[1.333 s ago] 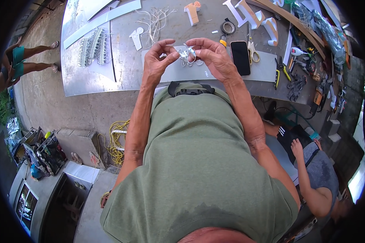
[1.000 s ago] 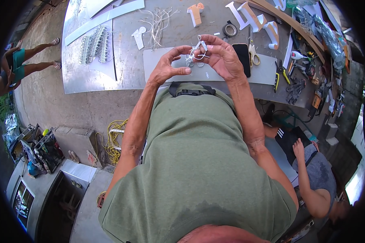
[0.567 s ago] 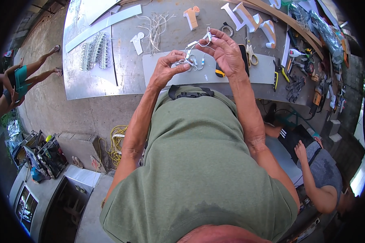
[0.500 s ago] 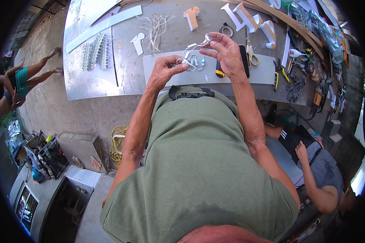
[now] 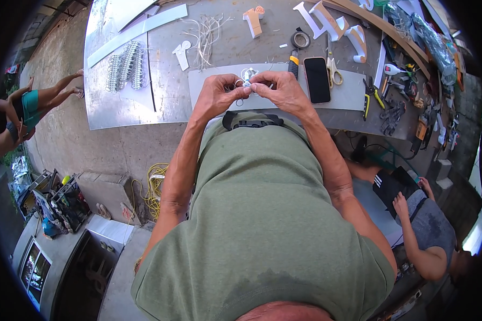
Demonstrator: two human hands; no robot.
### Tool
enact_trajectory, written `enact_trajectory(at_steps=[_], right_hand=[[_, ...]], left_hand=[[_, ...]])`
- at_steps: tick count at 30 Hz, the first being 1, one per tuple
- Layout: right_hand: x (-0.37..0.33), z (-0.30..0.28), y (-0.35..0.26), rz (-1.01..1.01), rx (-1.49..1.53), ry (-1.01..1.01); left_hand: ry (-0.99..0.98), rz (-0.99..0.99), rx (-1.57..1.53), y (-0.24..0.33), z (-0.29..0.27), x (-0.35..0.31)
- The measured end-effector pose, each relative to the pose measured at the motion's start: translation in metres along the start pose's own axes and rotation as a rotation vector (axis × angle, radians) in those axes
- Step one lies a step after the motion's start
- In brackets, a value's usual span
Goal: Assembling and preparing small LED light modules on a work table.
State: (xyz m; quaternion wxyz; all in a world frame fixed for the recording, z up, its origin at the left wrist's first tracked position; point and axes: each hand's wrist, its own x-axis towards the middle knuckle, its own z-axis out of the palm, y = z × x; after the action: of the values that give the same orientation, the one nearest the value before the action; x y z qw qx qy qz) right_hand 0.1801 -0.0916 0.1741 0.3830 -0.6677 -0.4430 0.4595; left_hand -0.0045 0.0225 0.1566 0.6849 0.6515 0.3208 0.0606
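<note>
My left hand [image 5: 218, 95] and my right hand [image 5: 283, 92] meet over a pale grey sheet [image 5: 337, 96] at the table's near edge. Between their pinched fingertips is a bunched string of small white LED modules [image 5: 249, 74] on thin white wire. Loops of the wire stick out around the fingers, and part of the string is hidden behind them. Just right of my right hand lie a yellow-and-black utility knife [image 5: 293, 63] and a dark smartphone [image 5: 317, 80]. Scissors [image 5: 334, 75] with cream handles rest beyond the phone.
Rows of LED modules [image 5: 126, 67] and loose wires [image 5: 206, 35] lie to the left. Foam-like letter shapes [image 5: 254, 22] and a tape roll [image 5: 300, 38] sit farther back. Pliers [image 5: 377, 95] and other tools crowd the right. A co-worker [image 5: 428, 219] sits at lower right; another person [image 5: 27, 109] stands left.
My right hand has come left and down, from raised and spread fingers to a pinch against my left fingertips. The stretched LED string is now bunched, and the phone shows fully.
</note>
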Motion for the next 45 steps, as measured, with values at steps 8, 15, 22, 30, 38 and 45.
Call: enact_trajectory(at_steps=[8,15,22,30,38,45], right_hand=[[0.002,-0.003,0.002,-0.007,-0.060,-0.024],[0.000,0.004,0.001,-0.097,-0.107,0.018],[0.000,0.014,0.002,-0.333,-0.251,0.172],[0.003,-0.004,0.008,0.258,0.870,-0.256],[0.005,-0.009,0.016,0.207,0.942,-0.038],[0.008,-0.011,0.022,0.154,0.760,0.164]], left_hand=[[0.056,0.026,0.054,-0.001,0.006,-0.002],[0.181,0.057,0.166,0.002,0.015,-0.006],[0.291,0.075,0.152,-0.008,0.025,-0.009],[0.059,0.132,-0.312,-0.006,0.004,-0.008],[0.047,-0.074,-0.533,-0.018,-0.010,-0.009],[0.028,-0.044,-0.468,-0.033,-0.013,-0.013]])
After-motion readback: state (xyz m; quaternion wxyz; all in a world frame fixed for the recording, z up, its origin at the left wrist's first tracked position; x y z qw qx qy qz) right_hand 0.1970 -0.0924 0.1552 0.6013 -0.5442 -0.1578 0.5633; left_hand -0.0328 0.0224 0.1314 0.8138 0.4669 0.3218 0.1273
